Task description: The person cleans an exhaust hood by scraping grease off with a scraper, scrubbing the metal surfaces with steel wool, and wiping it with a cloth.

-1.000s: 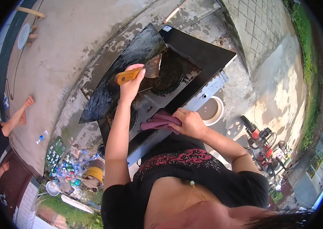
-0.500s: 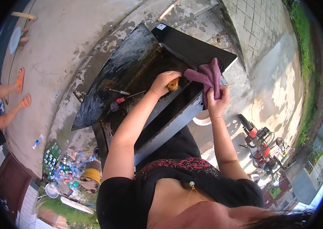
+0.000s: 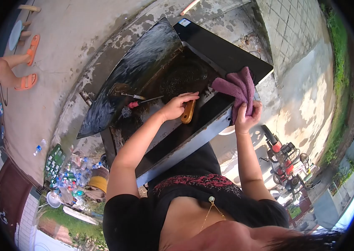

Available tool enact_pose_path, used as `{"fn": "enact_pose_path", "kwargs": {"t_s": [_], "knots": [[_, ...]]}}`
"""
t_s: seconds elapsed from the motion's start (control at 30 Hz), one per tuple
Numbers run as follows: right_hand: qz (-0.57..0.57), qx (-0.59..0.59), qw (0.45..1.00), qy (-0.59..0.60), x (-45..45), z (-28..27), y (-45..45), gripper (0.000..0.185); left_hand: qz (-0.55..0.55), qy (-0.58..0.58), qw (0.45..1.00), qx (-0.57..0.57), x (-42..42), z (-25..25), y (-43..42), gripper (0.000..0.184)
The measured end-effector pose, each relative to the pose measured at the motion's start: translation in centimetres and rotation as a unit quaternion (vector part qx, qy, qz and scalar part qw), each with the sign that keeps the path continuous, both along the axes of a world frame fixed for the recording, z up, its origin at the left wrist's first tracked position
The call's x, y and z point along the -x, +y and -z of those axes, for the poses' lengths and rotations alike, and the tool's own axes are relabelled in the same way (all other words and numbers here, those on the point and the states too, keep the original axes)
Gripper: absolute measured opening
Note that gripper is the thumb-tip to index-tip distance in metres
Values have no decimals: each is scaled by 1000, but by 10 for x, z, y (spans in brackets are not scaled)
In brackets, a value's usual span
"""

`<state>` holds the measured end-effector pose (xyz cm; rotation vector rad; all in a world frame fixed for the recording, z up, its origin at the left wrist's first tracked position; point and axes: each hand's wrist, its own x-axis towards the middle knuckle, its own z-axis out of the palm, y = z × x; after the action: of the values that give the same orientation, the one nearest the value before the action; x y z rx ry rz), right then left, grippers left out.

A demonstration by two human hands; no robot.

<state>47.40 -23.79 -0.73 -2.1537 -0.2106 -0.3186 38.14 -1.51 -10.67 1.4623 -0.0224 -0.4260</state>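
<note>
"Purple, soft folded cloth (image 3: 240,85): is my right hand (image 3: 248,119) holding it well?"

"Yes, you pinch its lower folds at the edge of the grimy black metal casing (image 3: 173,142). Your left hand (image 3: 175,108) closes around the yellow wooden handle (image 3: 188,113), over the casing."

"Pressure?"

"Press evenly, wrist steady, with the loose folds clear of the handle."

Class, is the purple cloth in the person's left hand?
No, the right hand grips the purple cloth, while the left hand holds a yellow handle.
</note>
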Motion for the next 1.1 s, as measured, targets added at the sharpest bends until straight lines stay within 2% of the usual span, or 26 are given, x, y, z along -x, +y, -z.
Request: {"fn": "enact_pose_path", "kwargs": {"t_s": [0.1, 0.13, 0.2, 0.23, 0.33, 0.37, 0.43, 0.53, 0.6, 0.67, 0.73, 0.9, 0.93, 1.0, 1.03, 1.1], "knots": [[5, 0, 1000, 7, -1, -1, 2, 15, -116, 170, 953, 221, 9, 1, -10, 40], [6, -3, 1000, 6, -1, -1, 2, 15, -128, 185, 968, 113, 6, -10, -24, 36], [3, 2, 1000, 2, -1, -1, 2, 14, -130, 151, 978, -57, 8, -25, -33, 39], [1, 10, 1000, -5, -1, -1, 2, 14, -100, 189, 969, -122, 11, -22, -32, 54], [-6, 10, 1000, -11, -3, 0, 1, 13, -151, 267, 948, -80, 15, -18, -23, 72], [-6, 7, 1000, -10, -2, 0, 1, 13, -127, 289, 942, -112, 9, -15, -16, 84], [-2, 1, 1000, -2, 0, -1, 2, 13, -156, 300, 933, -120, -11, -17, -10, 80], [2, -2, 1000, -4, -1, -4, 5, 13, -204, 251, 939, -117, -45, 2, -11, 76], [3, -1, 1000, -2, -1, -5, 6, 13, -75, 190, 953, -225, -57, 6, -7, 69], [4, 5, 1000, 7, -1, -6, 6, 13, 59, 110, 931, -344, -58, 8, -8, 67], [-8, 7, 1000, -5, -1, -3, 3, 12, 60, 48, 927, -368, -29, 2, -9, 66], [7, 10, 1000, -4, -1, -1, 3, 13, 134, 25, 939, -315, 40, -26, 41, 71], [9, 7, 1000, -2, -2, 0, 4, 13, 159, 65, 924, -342, 37, -31, 49, 69], [10, 4, 1000, 4, -1, 0, 3, 13, 3, 64, 939, -339, 41, -11, 42, 68], [12, 9, 1000, -10, -1, -2, 6, 12, -28, 67, 933, -352, 35, -9, 37, 67], [-6, 17, 1000, 4, -1, -4, 5, 12, 29, 51, 927, -370, 38, -5, 22, 67]]}}
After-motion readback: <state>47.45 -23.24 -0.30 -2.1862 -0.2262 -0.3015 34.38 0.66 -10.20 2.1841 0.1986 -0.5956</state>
